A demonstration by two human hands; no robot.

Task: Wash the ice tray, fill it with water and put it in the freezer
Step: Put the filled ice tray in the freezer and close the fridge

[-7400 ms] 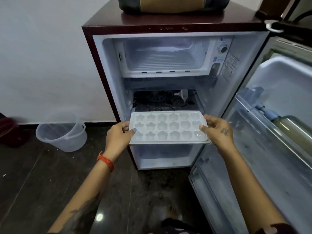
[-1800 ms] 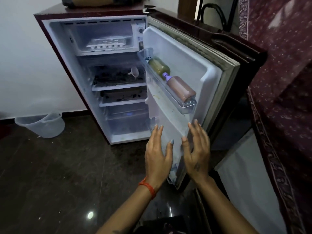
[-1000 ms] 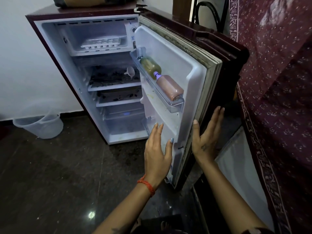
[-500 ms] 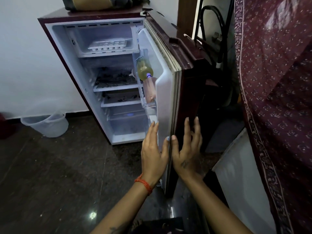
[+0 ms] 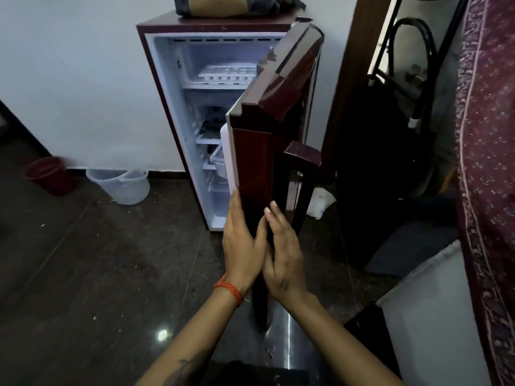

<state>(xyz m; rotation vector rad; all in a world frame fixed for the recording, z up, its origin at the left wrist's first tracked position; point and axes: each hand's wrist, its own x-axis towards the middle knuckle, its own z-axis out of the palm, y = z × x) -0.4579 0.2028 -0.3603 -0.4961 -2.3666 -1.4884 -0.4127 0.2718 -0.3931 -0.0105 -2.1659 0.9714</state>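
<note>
Ice tray [image 5: 227,74] sits inside the freezer compartment [image 5: 217,62] at the top of the small fridge [image 5: 178,87], its row of white cups facing out, lying roughly level on the compartment floor; whether it holds water cannot be told from here. Far left on the dark floor [image 5: 83,274] stand a red bucket [image 5: 48,175] and, just beside it toward the fridge, a clear plastic bucket [image 5: 122,185], both against the white wall. On the fridge top rests a dark bag [image 5: 231,5].

Right of the cabinet, the maroon door [image 5: 264,151] is partly swung in, with its free edge toward the camera. The left hand [image 5: 242,246], an orange thread at its wrist, lies flat with straight fingers against the door's pale inner edge, grasping nothing. Just beside it, the right hand [image 5: 284,252] presses flat on the door's glossy outer face, fingers straight, also grasping nothing. Further right are a dark doorway, a patterned maroon cloth [image 5: 487,135] and a white box [image 5: 434,316].

By its look the tray is thin, light plastic, likely a little flexible and, if filled, quick to spill when tilted; it would best be held at both short ends and kept level. With it apparently in place, closing the door seems the remaining step, and gently, so nothing sloshes.
</note>
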